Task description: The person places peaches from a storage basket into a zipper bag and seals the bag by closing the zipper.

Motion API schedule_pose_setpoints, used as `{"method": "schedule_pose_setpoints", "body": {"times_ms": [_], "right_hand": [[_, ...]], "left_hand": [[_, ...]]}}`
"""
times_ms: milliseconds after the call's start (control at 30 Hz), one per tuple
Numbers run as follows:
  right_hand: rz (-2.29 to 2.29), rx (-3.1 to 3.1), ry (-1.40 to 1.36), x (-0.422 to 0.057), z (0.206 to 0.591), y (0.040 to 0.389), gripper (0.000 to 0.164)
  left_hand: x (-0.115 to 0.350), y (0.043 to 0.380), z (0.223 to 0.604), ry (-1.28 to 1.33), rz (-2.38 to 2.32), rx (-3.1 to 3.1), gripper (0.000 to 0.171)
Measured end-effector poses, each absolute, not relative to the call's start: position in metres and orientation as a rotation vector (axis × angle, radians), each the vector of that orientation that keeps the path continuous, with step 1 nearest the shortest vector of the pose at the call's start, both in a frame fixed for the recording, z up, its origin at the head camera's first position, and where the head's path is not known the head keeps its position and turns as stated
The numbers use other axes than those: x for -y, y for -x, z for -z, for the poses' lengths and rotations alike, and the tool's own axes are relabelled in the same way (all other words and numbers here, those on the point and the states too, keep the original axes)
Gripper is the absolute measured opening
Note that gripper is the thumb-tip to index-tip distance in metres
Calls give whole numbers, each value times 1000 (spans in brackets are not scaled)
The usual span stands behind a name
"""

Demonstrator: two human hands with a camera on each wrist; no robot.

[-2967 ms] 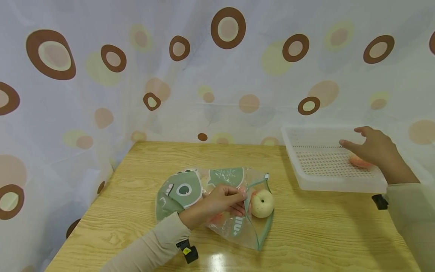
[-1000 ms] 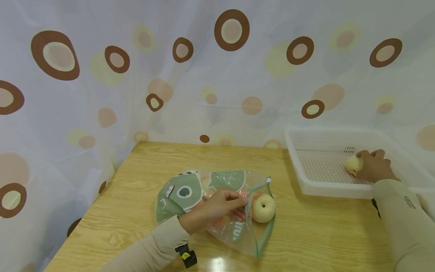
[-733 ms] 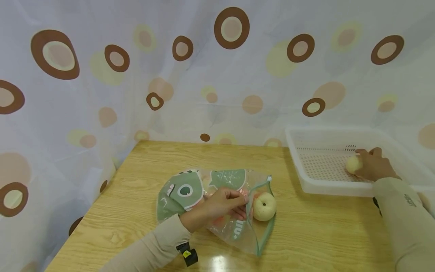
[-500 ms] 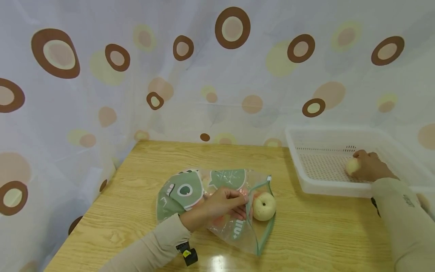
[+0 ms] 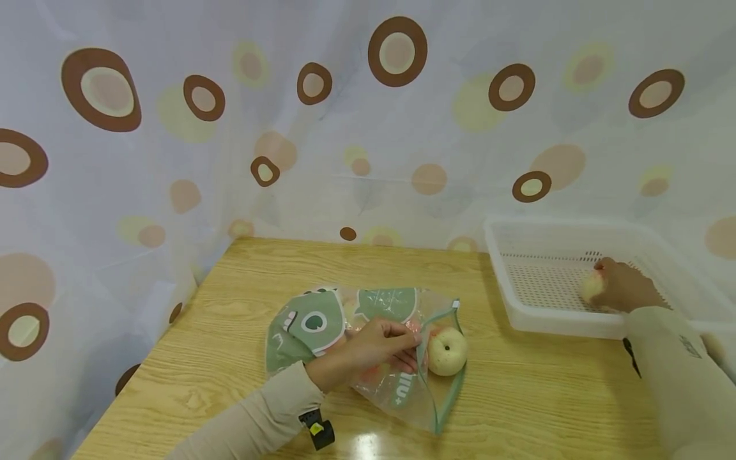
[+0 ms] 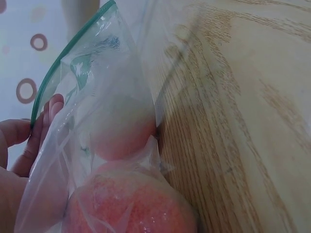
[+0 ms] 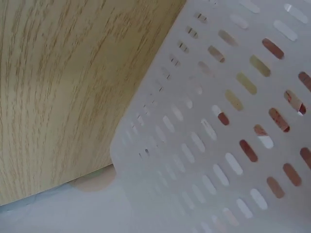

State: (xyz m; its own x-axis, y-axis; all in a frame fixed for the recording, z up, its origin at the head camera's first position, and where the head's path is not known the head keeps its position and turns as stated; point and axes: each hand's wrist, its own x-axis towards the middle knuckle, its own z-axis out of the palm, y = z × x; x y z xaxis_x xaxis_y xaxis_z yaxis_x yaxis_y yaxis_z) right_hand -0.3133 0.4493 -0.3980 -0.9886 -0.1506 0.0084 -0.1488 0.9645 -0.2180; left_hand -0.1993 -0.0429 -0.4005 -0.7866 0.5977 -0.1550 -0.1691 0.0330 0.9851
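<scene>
My left hand [image 5: 374, 348] pinches the green-edged mouth of a clear zip bag [image 5: 313, 322] with a green cartoon print, lying on the table. A pale yellow peach [image 5: 447, 352] sits just inside the open mouth. Through the film in the left wrist view, red-blushed peaches [image 6: 129, 208] show further in. At the right, my right hand [image 5: 629, 287] grips another peach [image 5: 591, 289] low inside a white plastic basket [image 5: 552, 324]. Its fingers curl over the far side of the fruit. In the right wrist view the slotted basket wall [image 7: 160, 194] hides most of hand and peach.
The wooden table [image 5: 241, 287] carries both bag and basket, the basket at its back right. A white curtain [image 5: 356, 115] with brown rings hangs behind and to the left. Black straps with small devices [image 5: 319, 429] are on the wrists.
My right hand has come down into the basket and taken hold of the peach there, which has since turned, showing a red patch on top. The left hand and bag stay put.
</scene>
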Motion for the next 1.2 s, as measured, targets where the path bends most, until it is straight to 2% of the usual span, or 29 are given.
{"method": "schedule_pose_setpoints", "body": {"times_ms": [433,600,767,1033,1200], "right_hand": [[514,-3299,238,-414,349,289,71],[609,-3413,347,-385,335,272,69],[773,-3433,547,-336,324,236,71],[1307,-2960,720,-251,339,169,72],[1434,-2680,755,-223,365,147,69]], "left_hand": [[42,199,402,-420,-1817,-1784,28],[42,198,398,-381,-1802,-1805,28],[41,197,395,-373,-1791,-1806,28],[40,199,394,-428,-1774,-1810,28],[39,200,393,-448,-1771,-1817,30]]}}
